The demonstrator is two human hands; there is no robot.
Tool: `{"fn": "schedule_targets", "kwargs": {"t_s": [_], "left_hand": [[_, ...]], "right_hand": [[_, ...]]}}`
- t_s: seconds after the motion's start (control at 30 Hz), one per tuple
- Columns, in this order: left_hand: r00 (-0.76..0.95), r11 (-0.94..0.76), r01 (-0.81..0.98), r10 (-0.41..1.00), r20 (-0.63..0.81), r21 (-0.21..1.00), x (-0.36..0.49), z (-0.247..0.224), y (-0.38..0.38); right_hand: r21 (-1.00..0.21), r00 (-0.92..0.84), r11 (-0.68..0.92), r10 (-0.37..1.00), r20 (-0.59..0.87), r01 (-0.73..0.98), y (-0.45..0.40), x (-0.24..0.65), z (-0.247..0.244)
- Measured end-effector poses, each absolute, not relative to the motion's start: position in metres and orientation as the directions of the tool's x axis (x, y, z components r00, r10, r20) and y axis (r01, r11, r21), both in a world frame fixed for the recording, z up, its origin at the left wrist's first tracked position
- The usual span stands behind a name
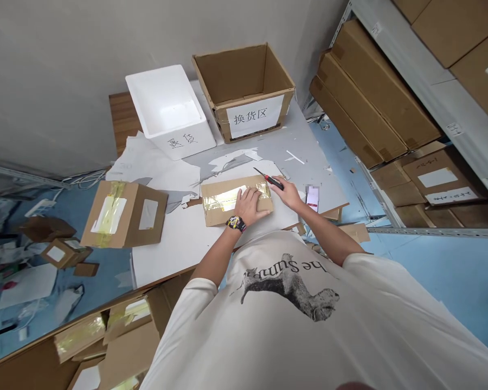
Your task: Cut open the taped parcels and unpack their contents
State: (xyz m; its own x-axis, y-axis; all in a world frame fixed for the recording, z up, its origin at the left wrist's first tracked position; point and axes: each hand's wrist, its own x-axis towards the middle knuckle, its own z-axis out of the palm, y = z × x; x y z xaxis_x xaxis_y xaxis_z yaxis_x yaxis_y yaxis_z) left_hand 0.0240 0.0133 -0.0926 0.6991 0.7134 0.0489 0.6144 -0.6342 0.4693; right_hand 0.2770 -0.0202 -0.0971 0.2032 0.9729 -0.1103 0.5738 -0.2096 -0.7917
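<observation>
The left hand (248, 206) lies open, palm down, on a small taped cardboard box (219, 216), which sits flat on a white sheet (179, 254) on the table (313, 184). The right hand (287, 194) grips a red-handled utility knife (271, 180), its blade just beyond the box's far edge. An open carton (244, 81) and a white foam box (166, 108) stand farther along.
</observation>
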Motion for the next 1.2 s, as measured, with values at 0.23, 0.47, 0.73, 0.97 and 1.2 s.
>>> {"fn": "schedule_targets", "kwargs": {"t_s": [0.23, 0.47, 0.73, 0.97, 1.2], "left_hand": [[0.707, -0.635, 0.636, 0.707, -0.001, 0.439, 0.025, -0.101, 0.004], [0.614, -0.557, 0.703, 0.789, 0.018, 0.443, 0.041, -0.099, 0.006], [0.632, -0.583, 0.674, 0.773, 0.056, 0.454, 0.037, -0.102, -0.005], [0.645, -0.587, 0.656, 0.763, 0.052, 0.474, 0.037, -0.105, -0.005], [0.643, -0.587, 0.653, 0.764, 0.060, 0.478, 0.035, -0.107, -0.007]], "right_hand": [[-0.686, 0.168, -0.294, 0.955, -0.246, 0.666, 0.023, 0.263, -0.103], [-0.700, 0.139, -0.289, 0.954, -0.264, 0.654, 0.032, 0.264, -0.096], [-0.878, -0.019, -0.345, 0.928, -0.372, 0.332, -0.029, 0.322, -0.069], [-0.792, -0.162, -0.353, 0.859, -0.485, 0.497, -0.063, 0.366, -0.047], [-0.764, -0.258, -0.319, 0.810, -0.527, 0.561, -0.032, 0.369, -0.049]]}}
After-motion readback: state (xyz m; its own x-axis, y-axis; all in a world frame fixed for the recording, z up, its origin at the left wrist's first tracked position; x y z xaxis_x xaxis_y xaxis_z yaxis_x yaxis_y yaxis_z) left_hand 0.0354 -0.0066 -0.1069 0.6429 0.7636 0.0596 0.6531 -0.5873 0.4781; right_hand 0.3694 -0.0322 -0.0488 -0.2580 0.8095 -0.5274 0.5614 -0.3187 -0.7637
